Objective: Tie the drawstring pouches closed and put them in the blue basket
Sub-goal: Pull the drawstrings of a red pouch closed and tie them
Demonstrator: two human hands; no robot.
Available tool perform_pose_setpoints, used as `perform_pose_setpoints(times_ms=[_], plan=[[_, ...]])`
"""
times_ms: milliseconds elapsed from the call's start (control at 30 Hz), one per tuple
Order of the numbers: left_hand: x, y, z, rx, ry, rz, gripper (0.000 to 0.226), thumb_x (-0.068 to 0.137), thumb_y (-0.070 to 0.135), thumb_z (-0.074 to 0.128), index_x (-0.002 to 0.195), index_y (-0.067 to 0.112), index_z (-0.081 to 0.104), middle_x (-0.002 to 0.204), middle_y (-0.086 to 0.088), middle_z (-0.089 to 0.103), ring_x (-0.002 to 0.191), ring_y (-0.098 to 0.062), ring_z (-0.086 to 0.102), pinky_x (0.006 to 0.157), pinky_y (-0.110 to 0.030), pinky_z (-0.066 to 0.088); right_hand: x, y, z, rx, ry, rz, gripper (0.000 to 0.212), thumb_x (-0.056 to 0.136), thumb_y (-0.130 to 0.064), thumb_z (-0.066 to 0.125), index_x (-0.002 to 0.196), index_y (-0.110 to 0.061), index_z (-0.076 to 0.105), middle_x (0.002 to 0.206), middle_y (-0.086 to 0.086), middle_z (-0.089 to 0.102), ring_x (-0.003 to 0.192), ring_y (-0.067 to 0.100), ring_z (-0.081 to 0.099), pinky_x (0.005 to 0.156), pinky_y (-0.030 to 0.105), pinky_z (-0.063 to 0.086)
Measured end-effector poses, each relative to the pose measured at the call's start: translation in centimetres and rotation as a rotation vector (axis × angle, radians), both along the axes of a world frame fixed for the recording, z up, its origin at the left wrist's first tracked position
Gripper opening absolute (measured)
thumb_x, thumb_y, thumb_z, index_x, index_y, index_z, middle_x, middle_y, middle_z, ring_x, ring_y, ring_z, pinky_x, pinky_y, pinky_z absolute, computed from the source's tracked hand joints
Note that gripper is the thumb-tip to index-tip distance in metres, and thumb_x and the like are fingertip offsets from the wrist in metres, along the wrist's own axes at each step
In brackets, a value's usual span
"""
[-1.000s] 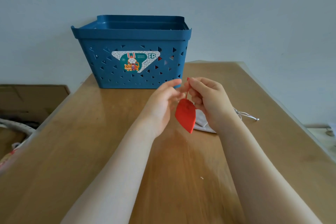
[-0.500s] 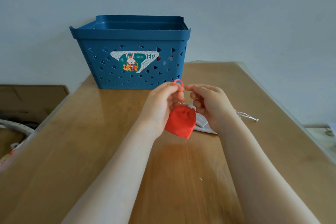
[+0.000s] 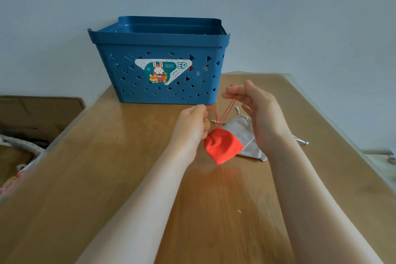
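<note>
Both hands pinch the red cord (image 3: 227,111): left hand (image 3: 194,123) one loop, right hand (image 3: 255,107) the other. The red pouch (image 3: 222,146) looks soft and light; hold the cords, not the limp cloth.

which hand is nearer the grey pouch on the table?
Right. The right hand hovers directly over the grey pouch, pinching red cord; the left hand sits to its left, beyond the red pouch.

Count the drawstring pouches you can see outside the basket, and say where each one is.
3, as far as shows. A red pouch hangs from its strings between both hands. Two grey pouches lie overlapped on the table behind it. The basket may hide more.
</note>
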State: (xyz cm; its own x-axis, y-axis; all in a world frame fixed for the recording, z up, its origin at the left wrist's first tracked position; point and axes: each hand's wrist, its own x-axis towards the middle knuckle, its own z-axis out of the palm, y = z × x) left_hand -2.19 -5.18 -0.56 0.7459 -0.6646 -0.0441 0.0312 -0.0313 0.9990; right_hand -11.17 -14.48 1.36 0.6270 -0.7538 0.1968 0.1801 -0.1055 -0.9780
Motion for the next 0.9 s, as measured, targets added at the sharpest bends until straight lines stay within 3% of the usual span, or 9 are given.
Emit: perform_pose_setpoints(times_ms=[167, 233, 333, 567, 700, 767, 833, 900], plan=[[0.3, 0.0, -0.4, 0.011, 0.011, 0.011, 0.031, 0.091, 0.009, 0.036, 0.062, 0.017, 0.033, 0.044, 0.007, 0.024, 0.036, -0.007, 0.018, 0.033, -0.017, 0.015, 0.2, 0.0, -0.3, -0.027, 0.02, 0.002, 0.03, 0.095, -0.017, 0.049, 0.075, -0.012, 0.069, 0.07, 0.003, 0.066, 0.065, 0.007, 0.055, 0.075, 0.024, 0.042], [0.1, 0.1, -0.3, 0.051, -0.023, -0.066, 0.031, 0.09, 0.007, 0.036, 0.061, 0.017, 0.034, 0.044, 0.007, 0.026, 0.037, -0.007, 0.02, 0.034, -0.017, 0.016, 0.2, 0.2, -0.2, -0.046, 0.014, 0.062, 0.031, 0.096, -0.019, 0.047, 0.077, -0.012, 0.07, 0.075, 0.003, 0.069, 0.069, 0.007, 0.056, 0.075, 0.022, 0.042], [-0.1, 0.3, 0.1, 0.072, -0.077, -0.24, 0.033, 0.093, 0.007, 0.034, 0.061, 0.016, 0.033, 0.044, 0.006, 0.027, 0.037, -0.006, 0.022, 0.036, -0.016, 0.016, 0.2, 0.8, 0.1, -0.095, 0.02, 0.142, 0.031, 0.098, -0.021, 0.043, 0.087, -0.007, 0.068, 0.086, 0.007, 0.069, 0.074, 0.0, 0.061, 0.069, 0.009, 0.043], [-0.1, 1.2, 0.8, 0.094, -0.209, -0.378, 0.046, 0.097, 0.017, 0.039, 0.051, 0.021, 0.04, 0.044, 0.007, 0.03, 0.042, -0.008, 0.025, 0.04, -0.016, 0.02, 0.1, 1.7, 0.1, -0.187, 0.112, 0.318, 0.044, 0.098, -0.037, 0.037, 0.097, -0.007, 0.069, 0.098, 0.008, 0.071, 0.092, 0.015, 0.066, 0.092, 0.033, 0.049], [-0.1, 1.5, 1.1, 0.057, -0.188, -0.416, 0.045, 0.099, 0.019, 0.04, 0.054, 0.02, 0.038, 0.045, 0.005, 0.026, 0.041, -0.007, 0.02, 0.039, -0.017, 0.015, -0.1, 1.8, 0.3, -0.262, 0.184, 0.367, 0.051, 0.1, -0.04, 0.031, 0.104, -0.008, 0.069, 0.094, -0.003, 0.071, 0.086, 0.003, 0.064, 0.095, 0.029, 0.046], [-0.1, 1.6, 1.2, 0.041, -0.141, -0.408, 0.044, 0.1, 0.015, 0.037, 0.056, 0.018, 0.039, 0.044, 0.007, 0.026, 0.039, -0.006, 0.019, 0.037, -0.015, 0.016, -0.1, 1.7, 0.3, -0.261, 0.201, 0.383, 0.051, 0.099, -0.043, 0.03, 0.108, -0.01, 0.068, 0.102, 0.0, 0.07, 0.099, 0.006, 0.063, 0.099, 0.028, 0.044], [0.0, 1.5, 1.1, 0.018, -0.107, -0.393, 0.046, 0.101, 0.016, 0.036, 0.056, 0.019, 0.042, 0.043, 0.008, 0.027, 0.038, -0.005, 0.019, 0.036, -0.014, 0.015, -0.2, 1.6, 0.2, -0.249, 0.17, 0.419, 0.044, 0.097, -0.044, 0.033, 0.119, -0.019, 0.061, 0.111, 0.003, 0.068, 0.108, 0.01, 0.061, 0.099, 0.029, 0.045], [0.3, 1.5, 1.1, -0.001, -0.109, -0.382, 0.046, 0.101, 0.022, 0.038, 0.055, 0.017, 0.039, 0.046, 0.005, 0.025, 0.039, -0.007, 0.018, 0.036, -0.015, 0.015, -0.2, 1.4, -0.2, -0.224, 0.18, 0.396, 0.034, 0.099, -0.037, 0.037, 0.13, -0.03, 0.048, 0.109, 0.0, 0.067, 0.103, 0.008, 0.062, 0.093, 0.027, 0.048]])
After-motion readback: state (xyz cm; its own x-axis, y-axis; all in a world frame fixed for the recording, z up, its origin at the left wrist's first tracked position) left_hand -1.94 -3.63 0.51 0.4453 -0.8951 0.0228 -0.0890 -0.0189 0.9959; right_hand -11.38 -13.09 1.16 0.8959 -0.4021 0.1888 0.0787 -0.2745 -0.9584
